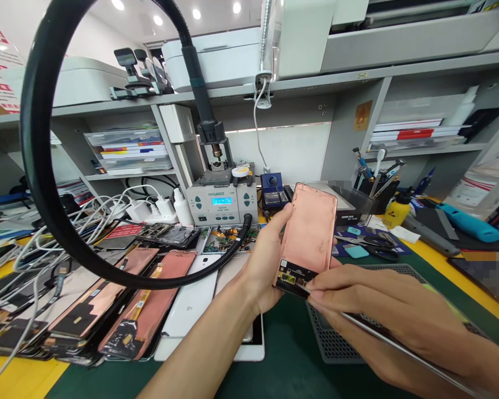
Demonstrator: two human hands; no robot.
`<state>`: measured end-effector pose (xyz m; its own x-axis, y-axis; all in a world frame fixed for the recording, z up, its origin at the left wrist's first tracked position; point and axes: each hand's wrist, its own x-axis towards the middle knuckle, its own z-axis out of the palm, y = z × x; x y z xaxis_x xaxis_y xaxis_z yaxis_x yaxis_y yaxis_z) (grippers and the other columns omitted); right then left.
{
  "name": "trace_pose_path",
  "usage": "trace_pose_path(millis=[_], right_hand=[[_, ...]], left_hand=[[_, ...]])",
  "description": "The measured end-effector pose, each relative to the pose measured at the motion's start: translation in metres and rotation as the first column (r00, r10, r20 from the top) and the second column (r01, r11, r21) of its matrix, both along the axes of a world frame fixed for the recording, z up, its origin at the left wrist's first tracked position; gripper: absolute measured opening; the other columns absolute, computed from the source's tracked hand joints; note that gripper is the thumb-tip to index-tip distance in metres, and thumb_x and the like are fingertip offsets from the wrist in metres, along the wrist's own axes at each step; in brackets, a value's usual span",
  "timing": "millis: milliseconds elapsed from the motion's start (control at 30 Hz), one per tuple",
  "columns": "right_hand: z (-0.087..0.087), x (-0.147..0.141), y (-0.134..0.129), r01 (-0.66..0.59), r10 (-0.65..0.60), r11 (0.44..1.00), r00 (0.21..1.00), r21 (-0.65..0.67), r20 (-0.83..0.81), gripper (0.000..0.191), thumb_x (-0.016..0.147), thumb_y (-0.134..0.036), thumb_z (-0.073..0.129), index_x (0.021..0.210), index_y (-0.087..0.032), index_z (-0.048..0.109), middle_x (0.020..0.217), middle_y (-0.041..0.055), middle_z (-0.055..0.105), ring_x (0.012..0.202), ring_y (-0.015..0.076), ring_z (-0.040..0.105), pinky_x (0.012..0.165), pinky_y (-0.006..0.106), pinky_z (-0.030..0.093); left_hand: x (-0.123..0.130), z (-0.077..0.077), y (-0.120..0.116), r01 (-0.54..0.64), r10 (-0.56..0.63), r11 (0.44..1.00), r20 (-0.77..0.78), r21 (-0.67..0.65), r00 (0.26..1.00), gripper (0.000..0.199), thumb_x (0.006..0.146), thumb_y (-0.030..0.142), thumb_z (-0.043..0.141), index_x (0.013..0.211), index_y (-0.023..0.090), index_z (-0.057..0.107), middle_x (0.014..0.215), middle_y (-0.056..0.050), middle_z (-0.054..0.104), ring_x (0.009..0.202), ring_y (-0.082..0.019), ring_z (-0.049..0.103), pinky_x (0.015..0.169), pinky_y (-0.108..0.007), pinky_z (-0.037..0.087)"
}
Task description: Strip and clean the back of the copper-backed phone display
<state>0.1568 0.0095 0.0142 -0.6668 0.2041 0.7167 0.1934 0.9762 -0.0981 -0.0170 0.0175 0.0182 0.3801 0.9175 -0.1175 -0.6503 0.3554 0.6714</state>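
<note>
A copper-backed phone display panel (310, 230) is hanging tilted above the green surface (286, 338), its black lower end, carrying a small flex circuit (289, 277), pointing toward the worker. At that end a slim metal tool (399, 339) is running in close; its tip is hiding among the fingers. A slip of the tool is probably risking a nick or tear in the thin circuit, while too hard a squeeze is likely risking a crack in the slender panel. The left hand (263, 271) is cradling the panel from the left, thumb along the edge, its grip clasping it. The right hand (374, 310) is reaching in from the lower right, knuckles uppermost, its grip pinching the tool. Beyond, a grey perforated mat (336, 349), a white phone (191, 302) and a hot-air station (222, 203) are sharing the surface.
</note>
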Motion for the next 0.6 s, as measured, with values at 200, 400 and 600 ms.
trace_pose_path(millis=[200, 400, 600], right_hand=[[0.0021, 0.0024, -0.0012, 0.016, -0.016, 1.0, 1.0, 0.022, -0.01, 0.016, 0.092, -0.009, 0.059, 0.096, -0.022, 0.07, 0.093, 0.0008, 0.08, 0.081, 0.0117, 0.077, 0.079, 0.013, 0.06], [-0.0005, 0.005, 0.0021, 0.027, -0.026, 0.997, 1.0, 0.075, -0.007, 0.016, 0.094, -0.01, 0.058, 0.093, -0.019, 0.071, 0.091, 0.0023, 0.08, 0.078, 0.0102, 0.077, 0.077, 0.013, 0.058], [0.0055, 0.0025, 0.0046, -0.065, 0.06, 0.991, 0.997, -0.119, -0.042, 0.019, 0.085, -0.005, 0.066, 0.095, -0.021, 0.07, 0.089, -0.0002, 0.078, 0.083, 0.0094, 0.075, 0.081, 0.012, 0.057]], left_hand=[[0.0, -0.0023, 0.0018, 0.008, -0.008, 0.999, 0.0, -0.034, 1.0, 0.062, 0.099, 0.059, 0.042, 0.117, 0.007, 0.07, 0.096, -0.016, 0.078, 0.084, -0.028, 0.075, 0.08, -0.035, 0.056], [0.0028, -0.0004, 0.0007, 0.01, -0.01, 0.999, -0.005, -0.032, 1.0, 0.063, 0.101, 0.057, 0.037, 0.109, 0.005, 0.073, 0.094, -0.017, 0.077, 0.084, -0.028, 0.074, 0.08, -0.035, 0.056], [0.0016, -0.0031, 0.0015, -0.004, 0.005, 0.999, 0.018, -0.054, 1.0, 0.06, 0.1, 0.057, 0.041, 0.115, 0.007, 0.072, 0.095, -0.015, 0.078, 0.084, -0.027, 0.074, 0.081, -0.035, 0.055]])
